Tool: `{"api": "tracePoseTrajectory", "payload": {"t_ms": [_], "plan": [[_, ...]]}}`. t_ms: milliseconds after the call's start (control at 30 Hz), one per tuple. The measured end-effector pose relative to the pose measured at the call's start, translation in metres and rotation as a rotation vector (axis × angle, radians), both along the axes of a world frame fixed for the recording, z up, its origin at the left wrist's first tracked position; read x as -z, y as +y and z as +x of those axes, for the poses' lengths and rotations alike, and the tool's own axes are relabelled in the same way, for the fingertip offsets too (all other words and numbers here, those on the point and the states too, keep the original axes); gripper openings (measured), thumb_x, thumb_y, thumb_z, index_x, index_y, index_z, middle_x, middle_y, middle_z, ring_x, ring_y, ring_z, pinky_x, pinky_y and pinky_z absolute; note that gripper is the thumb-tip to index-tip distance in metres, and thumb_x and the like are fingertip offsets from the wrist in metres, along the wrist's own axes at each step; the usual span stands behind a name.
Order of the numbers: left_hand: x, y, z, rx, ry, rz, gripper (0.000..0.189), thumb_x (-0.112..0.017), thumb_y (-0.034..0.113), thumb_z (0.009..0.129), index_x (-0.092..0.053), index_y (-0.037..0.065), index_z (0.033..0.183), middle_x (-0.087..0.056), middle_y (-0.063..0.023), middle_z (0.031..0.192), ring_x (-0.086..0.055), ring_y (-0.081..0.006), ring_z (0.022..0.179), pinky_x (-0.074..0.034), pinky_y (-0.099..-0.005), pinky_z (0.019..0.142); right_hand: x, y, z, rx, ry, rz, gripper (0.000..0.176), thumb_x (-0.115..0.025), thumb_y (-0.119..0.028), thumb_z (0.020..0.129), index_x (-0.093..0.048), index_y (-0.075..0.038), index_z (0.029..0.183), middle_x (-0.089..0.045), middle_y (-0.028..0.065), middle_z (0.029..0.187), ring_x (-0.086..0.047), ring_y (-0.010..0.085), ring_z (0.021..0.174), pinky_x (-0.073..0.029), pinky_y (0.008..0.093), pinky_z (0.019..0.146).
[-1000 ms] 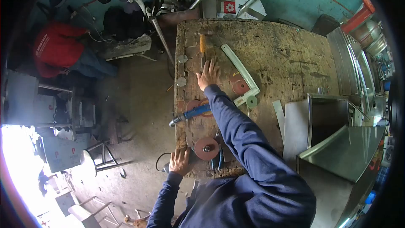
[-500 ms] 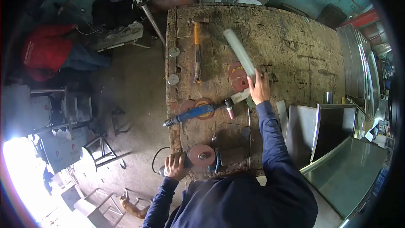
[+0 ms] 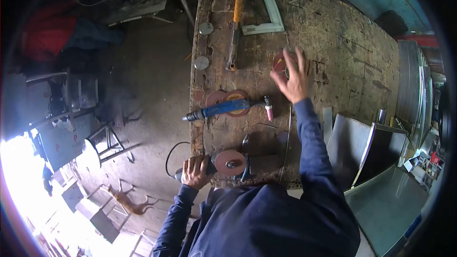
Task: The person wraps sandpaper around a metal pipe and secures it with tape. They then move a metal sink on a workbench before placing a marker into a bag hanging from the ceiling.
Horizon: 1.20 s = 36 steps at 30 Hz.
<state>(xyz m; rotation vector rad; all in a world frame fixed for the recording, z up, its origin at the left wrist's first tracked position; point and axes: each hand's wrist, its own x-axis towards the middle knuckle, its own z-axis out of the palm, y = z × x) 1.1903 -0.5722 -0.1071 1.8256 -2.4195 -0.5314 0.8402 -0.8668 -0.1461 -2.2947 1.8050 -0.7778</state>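
Note:
My left hand (image 3: 195,172) is wrapped around the body of an angle grinder (image 3: 213,163) at the near edge of the workbench. The grinder's reddish-brown disc (image 3: 232,163) faces up. My right hand (image 3: 296,77), fingers spread, hovers over a reddish disc (image 3: 280,63) that it partly covers. Farther off lies a pale L-shaped square (image 3: 271,12), clear of both hands. Between the hands, a blue tool (image 3: 224,108) with a pink tip (image 3: 269,113) lies across brown discs (image 3: 236,95).
A hammer (image 3: 235,28) lies on the wooden bench (image 3: 342,52), beside two round metal pieces (image 3: 205,28). Sheet-metal panels (image 3: 352,138) lean at the right. A person in red (image 3: 47,33) is at the far left, and a dog (image 3: 128,202) stands on the floor.
My right hand has let go of the square, which now lies farther up the bench, turned. That hand is now over the disc. The left hand stays on the grinder, and the view has shifted.

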Motion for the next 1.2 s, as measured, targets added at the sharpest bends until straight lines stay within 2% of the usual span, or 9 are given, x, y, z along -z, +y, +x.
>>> {"api": "tracePoseTrajectory", "payload": {"t_ms": [167,233,367,533,700,833,933,1100,1200], "plan": [[-0.003,-0.001,0.0,-0.006,-0.002,0.002,0.077,-0.08,0.041,0.063,-0.054,0.008,0.127,-0.06,-0.0126,0.115,-0.057,-0.0312,0.103,-0.044,-0.0451,0.086,0.032,-0.013,-0.021,-0.117,0.221,-0.014,0.062,-0.063,-0.049,0.087,-0.047,-0.028,0.143,-0.026,0.0114,0.156,-0.027,0.0427,0.14,-0.031,0.0574,0.11],[-0.007,-0.004,0.0,-0.007,0.013,0.022,0.077,-0.08,0.042,0.064,-0.054,0.008,0.127,-0.059,-0.0125,0.116,-0.056,-0.031,0.104,-0.044,-0.045,0.086,0.036,-0.064,-0.037,-0.162,-0.057,0.155,0.056,-0.061,-0.044,0.09,-0.048,-0.028,0.142,-0.027,0.0112,0.156,-0.032,0.0417,0.138,-0.038,0.0499,0.107],[-0.01,-0.01,0.003,-0.01,0.095,0.11,0.079,-0.078,0.048,0.066,-0.053,0.007,0.13,-0.058,-0.015,0.121,-0.055,-0.0342,0.108,-0.044,-0.0458,0.091,0.047,-0.144,-0.061,-0.061,-0.009,-0.237,0.055,-0.065,-0.033,0.09,-0.05,-0.015,0.14,-0.034,0.0176,0.15,-0.04,0.0408,0.132,-0.041,0.0467,0.104],[-0.032,-0.06,0.019,0.021,0.481,0.031,0.061,-0.072,0.037,0.079,-0.054,0.001,0.126,-0.057,-0.0162,0.121,-0.055,-0.0355,0.107,-0.046,-0.0468,0.089,-0.027,-0.041,0.021,-0.118,-0.167,-0.115,0.037,-0.066,-0.02,0.089,-0.06,-0.008,0.124,-0.053,0.016,0.128,-0.053,0.0339,0.118,-0.045,0.0427,0.098],[-0.016,-0.149,-0.014,-0.081,0.137,-0.153,0.066,-0.074,0.032,0.077,-0.051,0.004,0.132,-0.052,-0.0145,0.123,-0.05,-0.0352,0.111,-0.042,-0.0491,0.095,-0.024,0.08,0.049,0.148,-0.408,-0.11,0.017,-0.067,-0.006,0.086,-0.07,-0.006,0.104,-0.067,0.012,0.101,-0.063,0.0309,0.093,-0.05,0.0392,0.081],[0.037,-0.178,-0.006,0.063,0.005,-0.193,0.065,-0.075,0.031,0.075,-0.051,0.005,0.129,-0.054,-0.0128,0.115,-0.052,-0.0353,0.107,-0.044,-0.0486,0.092,-0.011,0.149,0.06,-0.121,-0.305,-0.012,0.017,-0.071,-0.005,0.081,-0.072,-0.009,0.097,-0.069,0.0106,0.091,-0.063,0.0276,0.084,-0.05,0.0391,0.076],[0.018,-0.189,-0.004,0.083,0.224,-0.31,0.054,-0.077,0.022,0.072,-0.053,0.003,0.117,-0.054,-0.0146,0.11,-0.054,-0.035,0.102,-0.054,-0.0437,0.075,0.001,0.158,0.083,-0.364,-0.359,0.083,0.028,-0.073,-0.011,0.08,-0.069,-0.012,0.108,-0.066,0.0075,0.11,-0.061,0.0283,0.104,-0.046,0.0435,0.091],[-0.061,-0.264,-0.041,-0.168,0.521,-0.592,0.047,-0.071,0.015,0.086,-0.045,-0.002,0.122,-0.06,-0.0164,0.078,-0.059,-0.0323,0.052,-0.049,-0.0376,0.047,-0.007,0.113,0.133,-0.588,-0.163,0.219,0.054,-0.07,-0.03,0.084,-0.055,-0.019,0.135,-0.044,0.0062,0.147,-0.039,0.0318,0.136,-0.03,0.05,0.112],[-0.099,-0.339,-0.064,-0.37,0.66,-0.463,0.034,-0.065,0.022,0.091,-0.05,-0.003,0.108,-0.062,-0.0175,0.07,-0.061,-0.032,0.055,-0.048,-0.0394,0.049,0.023,0.089,0.138,-0.664,0.104,0.171,0.061,-0.062,-0.047,0.088,-0.047,-0.023,0.142,-0.033,0.0055,0.154,-0.024,0.03,0.145,-0.023,0.0541,0.116]]}}
